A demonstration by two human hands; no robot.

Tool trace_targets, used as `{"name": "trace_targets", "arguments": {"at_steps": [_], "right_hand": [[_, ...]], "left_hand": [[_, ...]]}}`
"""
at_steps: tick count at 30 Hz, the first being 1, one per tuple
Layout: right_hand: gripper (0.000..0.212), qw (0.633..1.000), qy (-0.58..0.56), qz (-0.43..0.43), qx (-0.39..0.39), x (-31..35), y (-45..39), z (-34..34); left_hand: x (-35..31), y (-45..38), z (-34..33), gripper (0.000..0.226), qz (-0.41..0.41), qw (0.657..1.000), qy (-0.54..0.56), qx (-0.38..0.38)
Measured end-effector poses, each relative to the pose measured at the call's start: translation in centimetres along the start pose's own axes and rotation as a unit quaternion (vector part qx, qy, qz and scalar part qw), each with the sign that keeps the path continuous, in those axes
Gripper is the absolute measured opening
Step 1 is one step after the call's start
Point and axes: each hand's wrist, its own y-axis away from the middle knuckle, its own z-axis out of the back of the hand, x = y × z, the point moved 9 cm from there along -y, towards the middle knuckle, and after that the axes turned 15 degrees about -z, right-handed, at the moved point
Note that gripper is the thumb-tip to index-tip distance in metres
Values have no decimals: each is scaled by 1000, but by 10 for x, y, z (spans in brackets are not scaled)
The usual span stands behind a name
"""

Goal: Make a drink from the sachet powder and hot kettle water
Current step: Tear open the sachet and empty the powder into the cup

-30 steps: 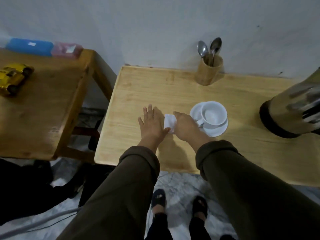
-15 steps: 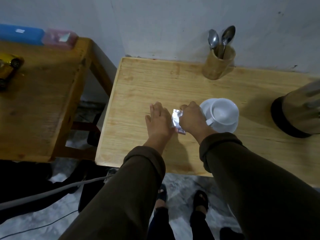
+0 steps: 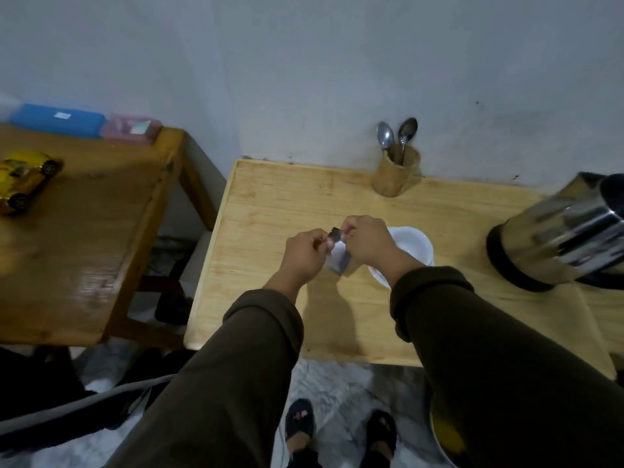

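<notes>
A small silvery sachet (image 3: pixel 338 258) is held up off the light wooden table (image 3: pixel 270 211), pinched at its top edge by both hands. My left hand (image 3: pixel 305 253) grips its left corner and my right hand (image 3: pixel 366 243) grips its right corner. Just behind my right hand stands a white cup (image 3: pixel 410 246) on a white saucer (image 3: pixel 378 276), partly hidden by the hand. A steel kettle (image 3: pixel 560 238) with a black base stands at the table's right.
A wooden holder (image 3: pixel 395 177) with two spoons (image 3: pixel 395 135) stands at the back against the wall. A darker table (image 3: pixel 84 231) on the left carries a yellow toy car (image 3: pixel 25 179), a blue box (image 3: pixel 57 119) and a pink box (image 3: pixel 131 129).
The sachet lay flat under my hands on the table; both hands have lifted it and now pinch its top edge. The view has tilted upward.
</notes>
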Motion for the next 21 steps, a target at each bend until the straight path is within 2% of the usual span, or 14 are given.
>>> {"name": "trace_targets", "arguments": {"at_steps": [3, 6, 8, 14, 21], "right_hand": [[15, 999, -26, 10, -25, 1, 6, 26], [13, 997, -55, 31, -50, 0, 15, 55], [14, 995, -62, 47, -58, -1, 20, 71], [15, 989, -91, 100, -64, -6, 19, 107], [12, 981, -123, 126, -85, -21, 0, 146]], "left_hand": [[-24, -4, 8, 16, -19, 999, 34, 4], [-50, -11, 9, 29, -42, 997, 55, 22], [-64, -17, 8, 26, -56, 997, 57, 22], [-99, -33, 7, 12, -63, 996, 65, -26], [-132, -56, -5, 18, -47, 994, 70, -72]]}}
